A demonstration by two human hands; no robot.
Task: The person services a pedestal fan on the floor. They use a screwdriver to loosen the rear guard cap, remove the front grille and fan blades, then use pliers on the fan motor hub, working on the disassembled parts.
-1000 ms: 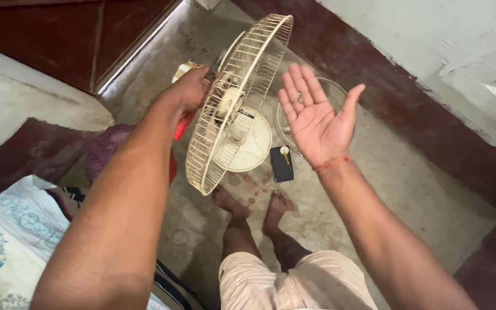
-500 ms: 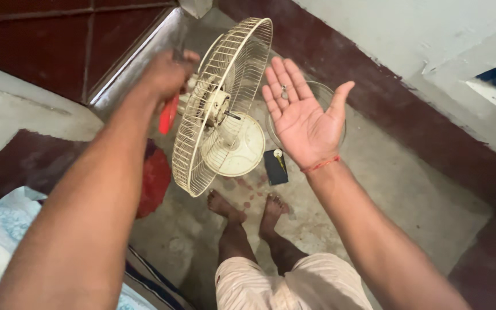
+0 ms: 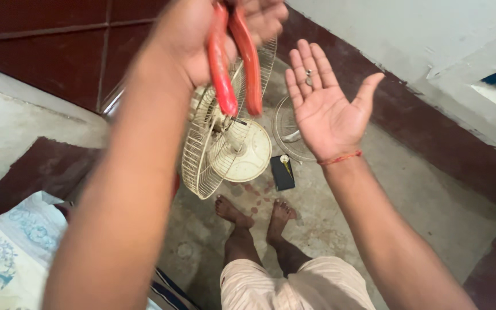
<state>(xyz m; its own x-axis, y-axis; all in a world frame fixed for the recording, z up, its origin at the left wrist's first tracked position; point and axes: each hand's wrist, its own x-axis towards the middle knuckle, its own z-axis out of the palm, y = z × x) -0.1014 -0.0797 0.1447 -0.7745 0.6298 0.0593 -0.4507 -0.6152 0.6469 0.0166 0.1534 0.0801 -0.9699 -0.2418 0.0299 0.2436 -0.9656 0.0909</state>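
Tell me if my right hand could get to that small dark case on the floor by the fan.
Probably yes. The right hand is open with only a small metal bit on its fingers, and nothing lies between it and the dark case beside the fan, though it is well below.

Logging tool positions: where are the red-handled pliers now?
Head view, top centre: red-handled pliers in the left hand, above the fan guard, beside the open right hand.

Left hand (image 3: 213, 28): raised at far left, fingers closed in a grip, forearm extended. Right hand (image 3: 322, 106): open, palm up, fingers (image 3: 308, 66) spread, right of it.
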